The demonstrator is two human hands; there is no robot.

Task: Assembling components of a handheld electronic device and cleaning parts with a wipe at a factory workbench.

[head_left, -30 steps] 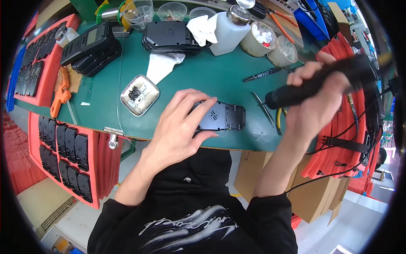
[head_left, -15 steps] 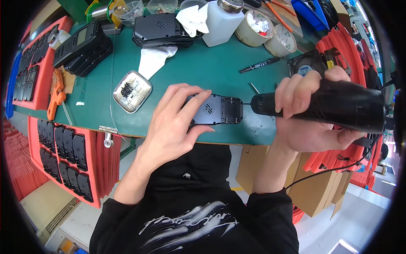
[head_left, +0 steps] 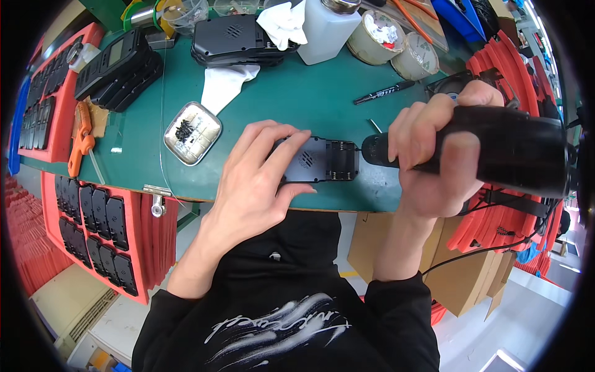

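On the green bench top lies a black handheld device [head_left: 313,160], back side up, with a speaker grille and an open battery bay at its right end. My left hand [head_left: 260,170] grips it from the left, fingers along the far edge and thumb on the near edge. My right hand [head_left: 437,146] is wrapped round a black corded electric screwdriver [head_left: 508,152] held nearly level. Its bit points left at the right end of the device; whether it touches a screw I cannot tell. Left of my left hand sits a small metal tray [head_left: 201,146] of dark screws.
Stacked devices stand at the back left [head_left: 121,71] and back centre [head_left: 229,37]. A white bottle [head_left: 325,34], round tubs [head_left: 375,40] and a black marker [head_left: 384,92] lie farther back. Red foam trays [head_left: 145,242] hold black housings. An orange glue gun [head_left: 82,142] rests at left.
The screwdriver has shifted slightly left, its nose now closer to the device's end. A finger of my right hand has moved up along the tool's side. My left hand stays on the device.
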